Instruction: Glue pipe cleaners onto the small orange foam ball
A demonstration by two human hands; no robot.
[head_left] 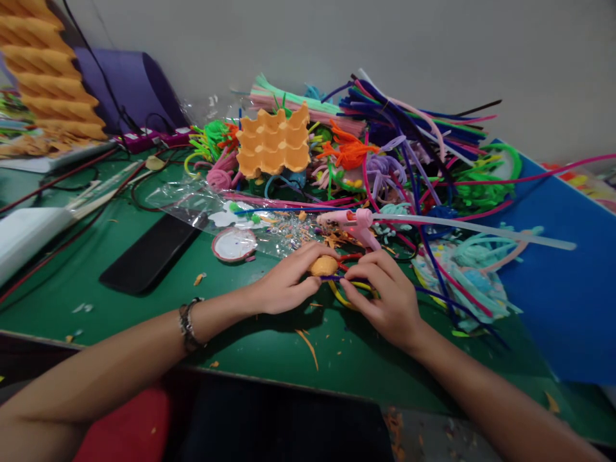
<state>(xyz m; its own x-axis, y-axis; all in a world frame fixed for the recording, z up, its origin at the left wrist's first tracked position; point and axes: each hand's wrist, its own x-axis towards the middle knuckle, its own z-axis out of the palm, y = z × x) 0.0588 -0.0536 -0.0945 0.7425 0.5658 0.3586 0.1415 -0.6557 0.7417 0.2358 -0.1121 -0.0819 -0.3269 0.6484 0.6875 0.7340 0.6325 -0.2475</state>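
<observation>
My left hand [289, 279] pinches a small rounded orange cup [323, 265], which looks like a piece cut from an egg carton. Between my two hands runs a dark blue pipe cleaner [331, 278], its near end against the cup. My right hand [385, 292] grips that pipe cleaner between thumb and fingers, and its long tail passes out to the right. Yellow [341, 296] and red pipe cleaners lie just behind and below the fingers. Beyond the hands rests a pink hot glue gun [359, 224] with a long clear glue stick [481, 232] sticking out to the right.
An orange egg carton piece [273, 142] stands amid heaped pipe cleaners [409, 122] at the back. Left are a black phone [151, 253], a round white lid [234, 244] and cables. A blue board [568, 289] lies right. Orange scraps dot the green table [269, 353].
</observation>
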